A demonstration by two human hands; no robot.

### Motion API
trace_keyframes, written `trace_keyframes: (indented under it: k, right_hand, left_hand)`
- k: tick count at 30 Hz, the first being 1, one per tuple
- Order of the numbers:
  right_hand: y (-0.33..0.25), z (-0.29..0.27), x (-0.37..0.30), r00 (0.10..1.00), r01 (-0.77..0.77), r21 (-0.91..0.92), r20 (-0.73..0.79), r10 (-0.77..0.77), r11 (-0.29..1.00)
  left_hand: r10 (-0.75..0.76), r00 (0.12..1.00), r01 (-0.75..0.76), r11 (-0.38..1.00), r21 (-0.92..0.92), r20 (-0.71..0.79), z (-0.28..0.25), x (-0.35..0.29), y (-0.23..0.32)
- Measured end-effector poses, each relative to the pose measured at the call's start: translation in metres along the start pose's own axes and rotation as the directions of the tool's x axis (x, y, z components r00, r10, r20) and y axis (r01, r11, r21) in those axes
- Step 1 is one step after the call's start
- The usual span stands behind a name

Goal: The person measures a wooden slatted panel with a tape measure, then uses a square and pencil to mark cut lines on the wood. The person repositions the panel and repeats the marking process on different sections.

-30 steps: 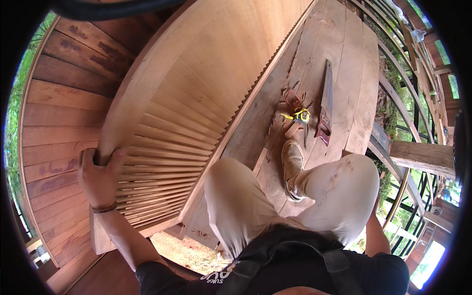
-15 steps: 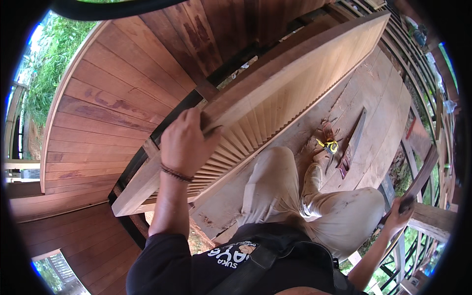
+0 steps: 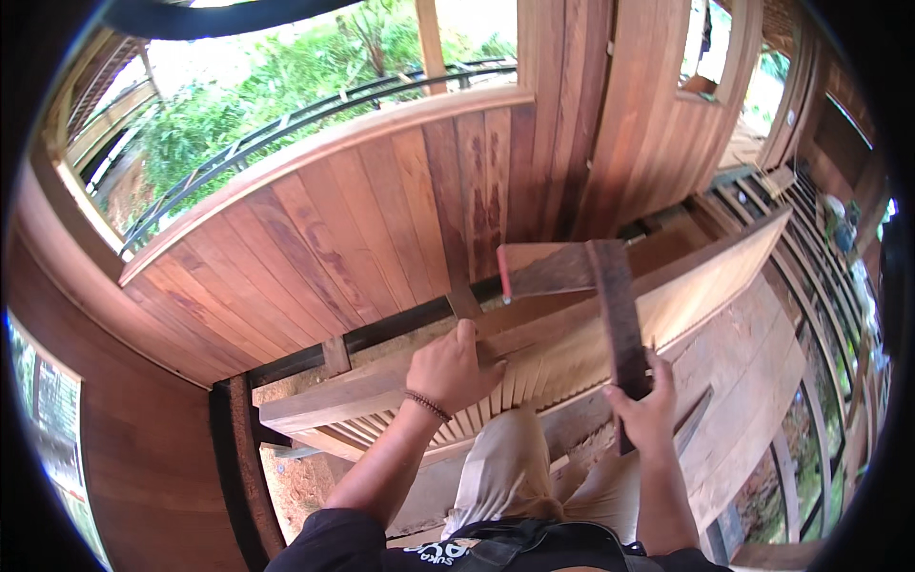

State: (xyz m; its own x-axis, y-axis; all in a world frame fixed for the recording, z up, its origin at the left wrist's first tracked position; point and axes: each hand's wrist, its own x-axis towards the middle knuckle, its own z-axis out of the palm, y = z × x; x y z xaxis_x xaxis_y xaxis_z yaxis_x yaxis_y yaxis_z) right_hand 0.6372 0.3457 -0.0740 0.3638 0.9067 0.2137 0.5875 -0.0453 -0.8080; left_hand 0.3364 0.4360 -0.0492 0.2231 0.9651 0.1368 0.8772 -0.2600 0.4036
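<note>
A long, pale-brown wooden panel with slats (image 3: 562, 360) is set on edge between a red-brown vertical-plank wall (image 3: 334, 229) and the person's beige-trousered legs (image 3: 505, 467). Its upper edge is grasped by the left hand (image 3: 446, 364). A dark-brown, L-shaped tool with a flared head (image 3: 615, 310) is gripped by its bar in the right hand (image 3: 648, 410), above the panel's face. A grey, tapered blade (image 3: 694, 419) is partly hidden behind that hand.

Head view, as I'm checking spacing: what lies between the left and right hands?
In the head view, mostly the slatted panel shows between the left hand and the right hand.
</note>
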Motion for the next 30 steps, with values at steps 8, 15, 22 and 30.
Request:
trace_keyframes:
  k: [8, 15, 22, 30]
  right_hand:
    - [-0.008, 0.001, -0.001, 0.974, 0.112, -0.076, 0.203, -0.095, 0.991]
    - [-0.007, -0.042, -0.011, 0.905, 0.276, -0.178, 0.378, -0.193, 0.945]
    - [-0.006, -0.053, -0.013, 0.894, 0.250, -0.153, 0.416, -0.167, 0.956]
    - [-0.001, -0.064, -0.017, 0.876, 0.245, -0.159, 0.458, -0.148, 0.957]
  left_hand:
    - [-0.077, 0.997, 0.077, 0.997, -0.010, 0.001, -0.004, -0.030, 0.011]
    - [0.131, 0.942, -0.193, 0.964, -0.182, -0.308, 0.013, -0.037, 0.002]
    - [0.140, 0.989, -0.145, 0.986, -0.082, -0.055, 0.019, -0.017, 0.041]
    - [0.072, 0.992, -0.083, 0.990, 0.112, 0.099, 0.015, -0.021, 0.059]
